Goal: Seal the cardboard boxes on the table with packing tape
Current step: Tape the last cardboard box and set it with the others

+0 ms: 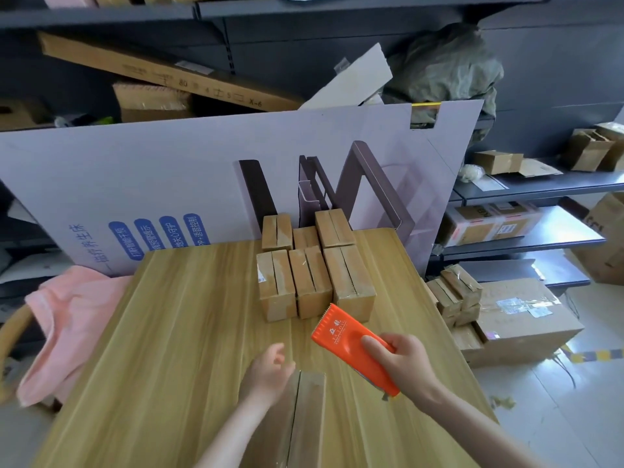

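At the near edge of the wood table (169, 332), one brown box (305, 420) sits with its flaps shut, the gap not taped yet, I think. My left hand (266, 373) is loose and open beside it. My right hand (407, 366) grips the flat orange tape cutter (341, 332), which must come to that gap next. More boxes (314, 275) wait farther back

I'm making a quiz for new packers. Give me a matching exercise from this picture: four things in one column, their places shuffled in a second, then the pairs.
Things
1. orange tape dispenser
2. pink cloth
3. lone cardboard box
4. group of cardboard boxes

Places
A. far right part of the table
B. off the table's left edge
C. gripped by the right hand
D. table's near edge, beside the left hand

Pairs: 1-C, 2-B, 3-D, 4-A
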Available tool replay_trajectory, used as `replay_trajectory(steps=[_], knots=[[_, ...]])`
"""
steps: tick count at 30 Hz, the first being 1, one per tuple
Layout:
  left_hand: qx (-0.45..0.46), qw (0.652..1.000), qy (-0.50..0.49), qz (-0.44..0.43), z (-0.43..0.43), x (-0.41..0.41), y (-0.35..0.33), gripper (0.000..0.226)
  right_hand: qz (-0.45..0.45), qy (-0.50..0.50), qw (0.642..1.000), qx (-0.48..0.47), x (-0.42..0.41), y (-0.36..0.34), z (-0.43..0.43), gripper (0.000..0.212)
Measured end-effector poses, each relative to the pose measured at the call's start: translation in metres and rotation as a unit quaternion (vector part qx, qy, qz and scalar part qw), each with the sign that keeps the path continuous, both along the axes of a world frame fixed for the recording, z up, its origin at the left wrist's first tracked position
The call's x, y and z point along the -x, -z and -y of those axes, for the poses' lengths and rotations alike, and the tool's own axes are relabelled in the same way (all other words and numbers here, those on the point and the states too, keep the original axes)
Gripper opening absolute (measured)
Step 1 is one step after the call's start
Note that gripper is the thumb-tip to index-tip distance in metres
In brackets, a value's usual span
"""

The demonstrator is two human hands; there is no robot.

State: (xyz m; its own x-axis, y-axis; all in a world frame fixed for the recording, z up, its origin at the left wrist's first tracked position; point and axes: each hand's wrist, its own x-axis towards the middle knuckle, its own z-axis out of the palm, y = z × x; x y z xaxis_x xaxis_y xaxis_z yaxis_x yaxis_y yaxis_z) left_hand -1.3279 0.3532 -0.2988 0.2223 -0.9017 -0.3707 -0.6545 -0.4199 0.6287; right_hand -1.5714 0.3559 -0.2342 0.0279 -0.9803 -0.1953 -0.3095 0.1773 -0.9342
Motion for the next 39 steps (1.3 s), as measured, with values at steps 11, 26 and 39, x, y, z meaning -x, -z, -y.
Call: replay_trajectory(steps=[11, 26, 39], knots=[[0.080, 0.927, -0.007, -0.366, 0.000, 0.011, -0.106, 0.040, -0.030, -0.050, 0.997, 0.049, -0.004, -0.017, -0.004, 0.016], [0.063, 0.937, -0.072, -0.335, -0.016, 0.010, -0.103, 0.005, -0.107, -0.069, 0.988, 0.086, -0.014, -0.010, -0.015, 0.014], [0.039, 0.925, -0.126, -0.357, -0.019, 0.005, -0.087, 0.011, -0.057, -0.073, 0.994, 0.061, -0.018, -0.015, -0.030, 0.012]])
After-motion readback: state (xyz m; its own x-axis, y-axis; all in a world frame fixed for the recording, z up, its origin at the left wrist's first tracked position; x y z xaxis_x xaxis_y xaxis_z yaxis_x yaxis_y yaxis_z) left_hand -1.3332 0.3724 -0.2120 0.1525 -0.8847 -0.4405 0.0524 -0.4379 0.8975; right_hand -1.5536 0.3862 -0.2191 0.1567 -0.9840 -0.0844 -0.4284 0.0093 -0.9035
